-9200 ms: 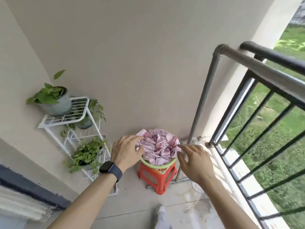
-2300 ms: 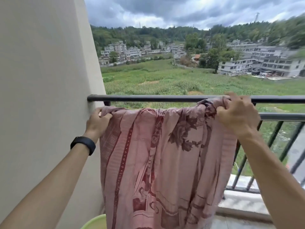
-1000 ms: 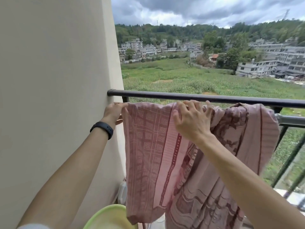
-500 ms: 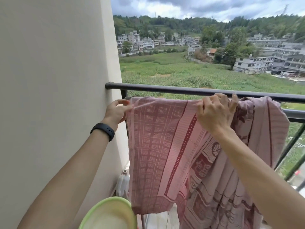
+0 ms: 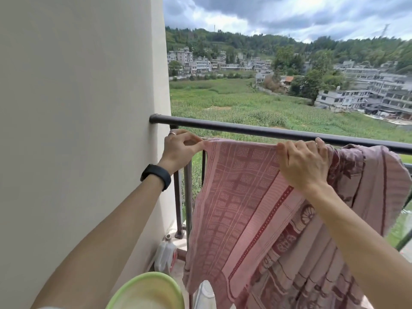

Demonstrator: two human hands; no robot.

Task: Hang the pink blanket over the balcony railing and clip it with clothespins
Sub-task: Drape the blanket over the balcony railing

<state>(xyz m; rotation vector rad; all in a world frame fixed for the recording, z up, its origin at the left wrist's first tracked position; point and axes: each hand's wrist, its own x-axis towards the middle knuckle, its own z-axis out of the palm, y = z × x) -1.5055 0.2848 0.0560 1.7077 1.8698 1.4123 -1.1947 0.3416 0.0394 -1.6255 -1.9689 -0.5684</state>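
The pink patterned blanket [image 5: 240, 197] hangs in front of me, just below the dark top rail of the balcony railing [image 5: 245, 130]. My left hand [image 5: 180, 150] pinches its upper left corner close to the wall. My right hand [image 5: 301, 163] grips the top edge further right, right under the rail. The stretch of edge between my hands is pulled flat. The right part of the blanket is bunched and drapes over a lower rail. No clothespins are in view.
A beige wall [image 5: 78, 130] fills the left. A green basin [image 5: 147, 291] sits at the bottom, with a white plastic jug [image 5: 166, 255] on the floor by the railing posts. Beyond the railing lie fields and buildings.
Both hands rose and spread the top edge wider, the left toward the wall and the right further right. The blanket's top edge is now straighter and nearer the top rail.
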